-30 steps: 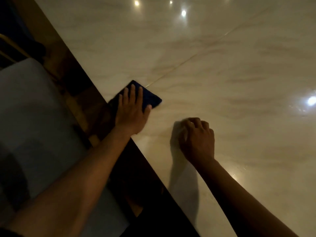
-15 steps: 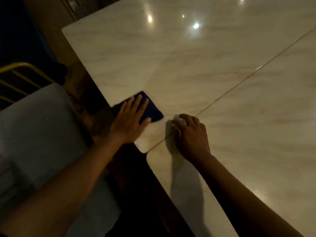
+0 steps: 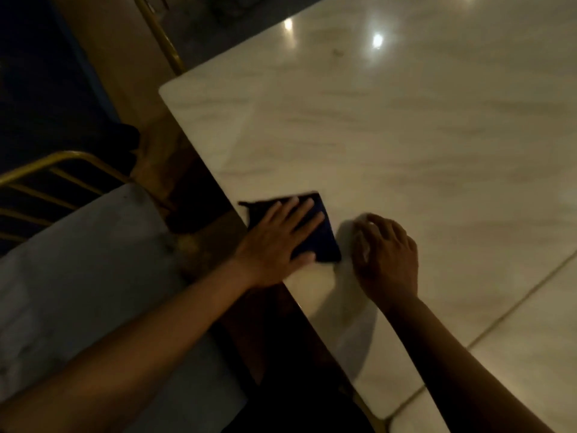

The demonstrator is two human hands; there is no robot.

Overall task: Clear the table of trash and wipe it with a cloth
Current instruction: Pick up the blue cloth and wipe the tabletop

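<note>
Dark blue folded cloth (image 3: 315, 232) flat under left hand (image 3: 278, 248), table (image 3: 406, 135) edge.

Dim, warm light throughout. Two bright glare spots sit on the glossy marble table (image 3: 406, 126), probably reflected ceiling lamps. The right hand (image 3: 387, 257) casts a soft shadow leftward. The frame is slightly blurred, and its left side falls into near-black.
</note>
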